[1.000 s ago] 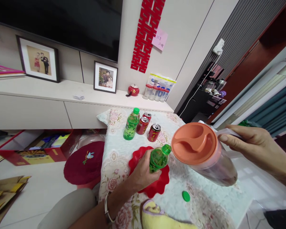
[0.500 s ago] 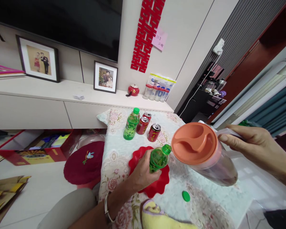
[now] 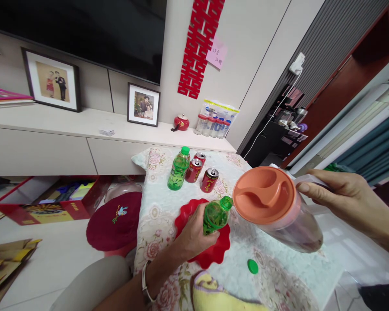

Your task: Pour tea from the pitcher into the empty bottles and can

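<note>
My left hand (image 3: 194, 237) is wrapped round an uncapped green plastic bottle (image 3: 215, 218), tilted a little to the right above a red scalloped plate (image 3: 218, 252). My right hand (image 3: 346, 194) grips the handle of a clear pitcher (image 3: 291, 231) with an orange lid (image 3: 266, 194). The pitcher leans toward the bottle, its lid edge close to the bottle mouth; whether they touch I cannot tell. Dark liquid shows low in the pitcher. A green bottle cap (image 3: 253, 266) lies on the flowered tablecloth (image 3: 236, 285), in front of the pitcher.
Behind the plate stand a capped green bottle (image 3: 179, 169) and three red cans, the nearest one (image 3: 209, 180) to the right. A yellow cloth (image 3: 220, 298) lies at the near edge. Beyond is a white cabinet (image 3: 116, 149) with jars (image 3: 210, 127). A maroon stool (image 3: 115, 222) stands left.
</note>
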